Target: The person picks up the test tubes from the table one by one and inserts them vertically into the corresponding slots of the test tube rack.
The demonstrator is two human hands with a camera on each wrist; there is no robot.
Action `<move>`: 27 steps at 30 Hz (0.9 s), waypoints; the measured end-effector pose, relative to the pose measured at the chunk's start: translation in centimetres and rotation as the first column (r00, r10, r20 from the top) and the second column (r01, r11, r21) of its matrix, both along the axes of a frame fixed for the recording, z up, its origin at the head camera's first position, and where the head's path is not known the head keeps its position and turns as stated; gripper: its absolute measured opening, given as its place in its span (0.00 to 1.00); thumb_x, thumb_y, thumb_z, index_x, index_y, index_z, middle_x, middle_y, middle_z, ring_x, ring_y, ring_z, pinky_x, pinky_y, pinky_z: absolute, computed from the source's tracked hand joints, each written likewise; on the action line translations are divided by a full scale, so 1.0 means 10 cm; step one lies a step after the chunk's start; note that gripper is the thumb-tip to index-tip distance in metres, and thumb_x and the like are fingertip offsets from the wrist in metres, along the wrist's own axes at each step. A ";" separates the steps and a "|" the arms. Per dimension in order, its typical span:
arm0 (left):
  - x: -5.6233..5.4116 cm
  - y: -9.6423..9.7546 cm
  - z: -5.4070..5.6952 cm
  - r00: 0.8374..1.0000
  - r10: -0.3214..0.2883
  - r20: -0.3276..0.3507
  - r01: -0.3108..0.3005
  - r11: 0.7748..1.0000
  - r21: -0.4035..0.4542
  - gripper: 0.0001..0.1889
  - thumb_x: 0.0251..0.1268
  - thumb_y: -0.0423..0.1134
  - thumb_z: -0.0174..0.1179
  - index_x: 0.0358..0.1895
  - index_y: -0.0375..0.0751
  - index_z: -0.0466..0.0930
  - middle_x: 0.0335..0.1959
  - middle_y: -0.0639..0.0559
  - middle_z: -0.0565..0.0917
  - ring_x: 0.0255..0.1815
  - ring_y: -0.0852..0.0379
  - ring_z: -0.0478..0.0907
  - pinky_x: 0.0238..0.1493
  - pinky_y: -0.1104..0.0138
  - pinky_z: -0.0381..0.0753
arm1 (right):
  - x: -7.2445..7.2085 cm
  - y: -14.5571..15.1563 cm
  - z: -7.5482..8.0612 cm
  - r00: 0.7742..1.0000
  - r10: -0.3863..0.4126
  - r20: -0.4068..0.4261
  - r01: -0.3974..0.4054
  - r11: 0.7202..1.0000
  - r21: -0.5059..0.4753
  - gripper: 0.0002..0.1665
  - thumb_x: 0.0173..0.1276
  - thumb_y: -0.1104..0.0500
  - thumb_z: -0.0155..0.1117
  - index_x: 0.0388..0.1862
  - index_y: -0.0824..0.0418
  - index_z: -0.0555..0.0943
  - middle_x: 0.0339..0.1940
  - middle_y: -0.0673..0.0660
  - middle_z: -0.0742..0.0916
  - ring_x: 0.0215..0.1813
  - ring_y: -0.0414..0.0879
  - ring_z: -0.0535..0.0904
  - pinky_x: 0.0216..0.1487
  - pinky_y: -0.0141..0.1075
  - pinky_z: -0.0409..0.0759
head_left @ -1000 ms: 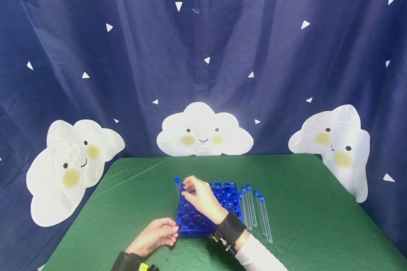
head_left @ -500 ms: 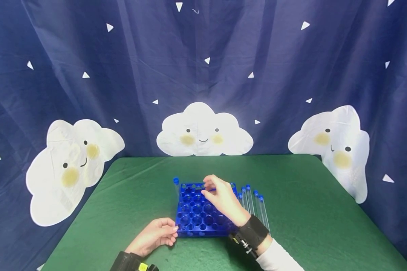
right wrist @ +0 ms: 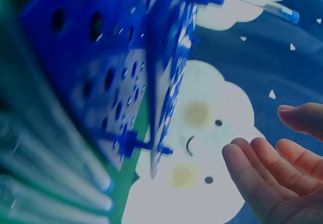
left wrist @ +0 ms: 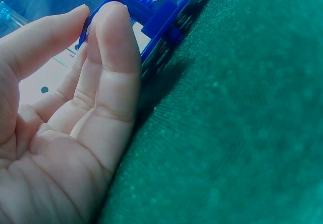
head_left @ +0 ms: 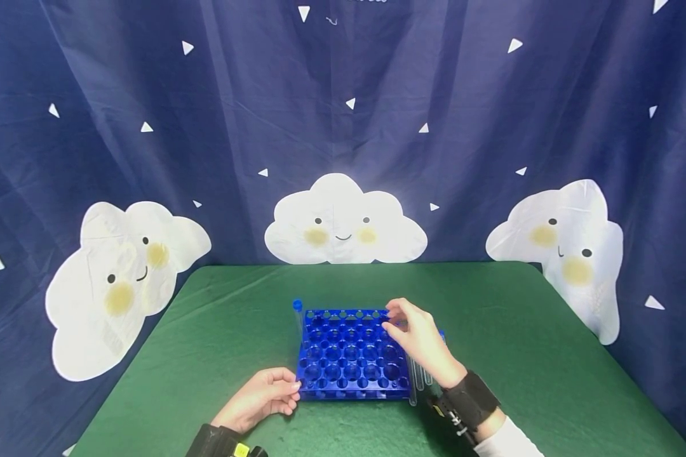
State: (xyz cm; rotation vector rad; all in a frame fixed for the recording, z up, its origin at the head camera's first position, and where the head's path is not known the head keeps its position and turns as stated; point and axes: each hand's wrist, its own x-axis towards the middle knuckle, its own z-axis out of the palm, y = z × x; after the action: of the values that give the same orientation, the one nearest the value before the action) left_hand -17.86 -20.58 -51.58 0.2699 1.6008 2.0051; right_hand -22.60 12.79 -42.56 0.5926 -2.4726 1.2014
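Observation:
A blue test tube rack [head_left: 351, 395] with rows of round holes stands on the table. My left hand [head_left: 263, 397] pinches its near left corner; in the left wrist view the thumb and fingertips [left wrist: 113, 17] meet on the blue edge. One blue-capped test tube [head_left: 299, 320] stands upright in the rack's far left corner. Above the rack's far right corner is my right hand [head_left: 423, 346], its fingers loosely bent and holding nothing. Several capped test tubes [head_left: 420, 376] lie on the table along the rack's right side, partly hidden beneath that hand.
Green cloth covers the table [head_left: 520, 355]. Behind it hangs a dark blue curtain [head_left: 343, 139] printed with white clouds and small triangles. In the right wrist view the lying tubes [right wrist: 65, 148] are blurred beside the rack.
My right hand has moved right, from beside the upright test tube across the rack to its far right corner. The left hand stays at the near left corner.

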 end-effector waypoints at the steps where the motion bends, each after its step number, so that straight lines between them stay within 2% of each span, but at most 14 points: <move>1: 0.00 0.00 0.00 1.000 0.000 0.001 0.000 1.000 0.002 0.02 0.67 0.31 0.54 0.37 0.41 0.75 0.31 0.51 0.83 0.29 0.61 0.80 0.35 0.69 0.83 | 0.00 0.04 -0.01 1.000 -0.007 -0.005 0.007 1.000 0.008 0.18 0.58 0.67 0.69 0.47 0.58 0.76 0.35 0.52 0.84 0.38 0.46 0.82 0.40 0.41 0.84; 9: 0.02 0.00 0.00 1.000 0.000 -0.004 0.000 1.000 0.012 0.02 0.67 0.30 0.54 0.37 0.41 0.75 0.31 0.51 0.83 0.29 0.61 0.80 0.35 0.69 0.83 | 0.03 0.30 -0.12 0.999 -0.047 -0.025 0.048 0.998 0.049 0.18 0.58 0.68 0.70 0.45 0.60 0.76 0.35 0.57 0.84 0.37 0.45 0.83 0.38 0.38 0.84; 13: 0.02 0.01 0.00 1.000 0.006 0.003 -0.006 1.000 0.005 0.02 0.67 0.31 0.55 0.37 0.41 0.75 0.30 0.51 0.83 0.29 0.61 0.80 0.34 0.69 0.83 | 0.02 0.43 -0.21 0.995 -0.098 -0.013 0.099 0.991 0.093 0.17 0.58 0.66 0.70 0.45 0.60 0.76 0.34 0.55 0.84 0.36 0.44 0.81 0.38 0.39 0.83; 20: 0.01 0.01 0.01 1.000 0.010 0.010 -0.010 1.000 -0.002 0.02 0.67 0.31 0.54 0.37 0.41 0.75 0.30 0.51 0.83 0.29 0.61 0.80 0.35 0.69 0.83 | -0.03 0.66 -0.31 0.974 -0.224 0.017 0.215 0.951 0.222 0.18 0.57 0.64 0.70 0.45 0.67 0.77 0.30 0.57 0.82 0.32 0.47 0.78 0.33 0.42 0.79; 22: 0.01 0.01 0.02 1.000 0.007 0.009 -0.007 1.000 -0.002 0.02 0.67 0.31 0.54 0.37 0.41 0.75 0.30 0.51 0.83 0.29 0.61 0.80 0.35 0.69 0.83 | -0.03 0.71 -0.34 0.966 -0.255 0.038 0.237 0.936 0.261 0.19 0.57 0.63 0.70 0.45 0.69 0.77 0.29 0.58 0.81 0.30 0.48 0.76 0.30 0.42 0.77; 27: 0.00 0.00 0.02 1.000 0.006 0.012 -0.006 1.000 0.001 0.02 0.68 0.31 0.54 0.38 0.41 0.75 0.31 0.51 0.83 0.29 0.61 0.80 0.35 0.69 0.83 | -0.01 0.79 -0.37 0.937 -0.301 0.175 0.228 0.911 0.344 0.20 0.57 0.60 0.69 0.41 0.73 0.75 0.26 0.58 0.78 0.25 0.46 0.71 0.25 0.38 0.71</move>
State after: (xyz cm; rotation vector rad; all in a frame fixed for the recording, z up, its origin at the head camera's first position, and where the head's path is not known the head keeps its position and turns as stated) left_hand -17.82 -20.53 -51.40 0.2538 1.5948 2.0081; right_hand -22.74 20.70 -46.27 0.1868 -2.8533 0.8071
